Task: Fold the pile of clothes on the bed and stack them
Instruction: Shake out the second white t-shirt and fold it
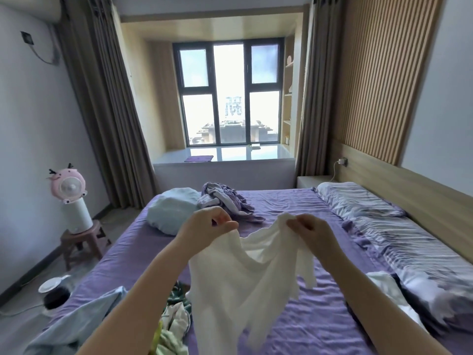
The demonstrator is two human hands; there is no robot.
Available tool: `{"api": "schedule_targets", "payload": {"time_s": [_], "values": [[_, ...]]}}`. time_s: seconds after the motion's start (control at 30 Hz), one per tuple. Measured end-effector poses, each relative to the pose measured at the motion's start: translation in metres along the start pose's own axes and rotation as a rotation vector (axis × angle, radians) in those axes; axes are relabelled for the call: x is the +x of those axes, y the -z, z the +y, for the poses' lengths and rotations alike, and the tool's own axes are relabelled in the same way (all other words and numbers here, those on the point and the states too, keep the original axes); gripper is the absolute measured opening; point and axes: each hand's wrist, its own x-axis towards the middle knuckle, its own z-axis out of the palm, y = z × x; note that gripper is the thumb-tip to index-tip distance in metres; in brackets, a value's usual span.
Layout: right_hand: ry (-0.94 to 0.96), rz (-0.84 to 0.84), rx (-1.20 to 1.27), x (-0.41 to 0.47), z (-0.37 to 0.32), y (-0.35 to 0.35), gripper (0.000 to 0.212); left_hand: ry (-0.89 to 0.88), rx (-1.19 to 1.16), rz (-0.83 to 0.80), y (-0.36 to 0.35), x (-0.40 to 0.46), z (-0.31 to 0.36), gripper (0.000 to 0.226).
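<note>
Both hands' grip pinching white top (238, 285), hanging below

A single head-worn, wide-angle view looks from the near end of the bed (307, 316), facing along its length toward the window (229, 94) at the far wall and tilted slightly down. The bed fills the lower half, close under the lens; both forearms enter from the bottom edge, so the camera sits just behind and above them. The headboard (422, 190) runs along the bed's right side, the floor along its left. Straight lines bow near the frame edges
</note>
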Motion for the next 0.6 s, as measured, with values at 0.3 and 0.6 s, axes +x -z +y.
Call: {"api": "schedule_targets", "payload": {"time_s": [0.3, 0.6], "values": [[-0.148, -0.124, 0.183, 0.007, 0.019, 0.008, 0.021, 0.082, 0.210, -0.310, 0.037, -0.015, -0.039, 0.046], [-0.104, 0.037, -0.081, -0.013, 0.014, 0.027, 0.025, -0.015, 0.022, -0.034, 0.022, -0.023, -0.051, 0.020]]}}
